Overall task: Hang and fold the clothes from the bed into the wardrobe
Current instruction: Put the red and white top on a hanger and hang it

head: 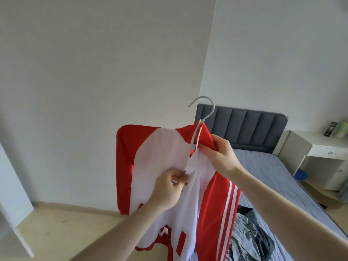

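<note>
Jacket (212, 194): riding on hanger (204, 108), held aloft beside bed (278, 178). Left hand (165, 189) pinching zip pull; right hand (218, 147) gripping collar. Hanging pending; grey clothes (250, 238) waiting on bed.

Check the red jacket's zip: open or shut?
Mostly open. The red jacket shows white lining spread on both sides; the left hand pinches the zip pull low, toothed edges apart above it.
</note>
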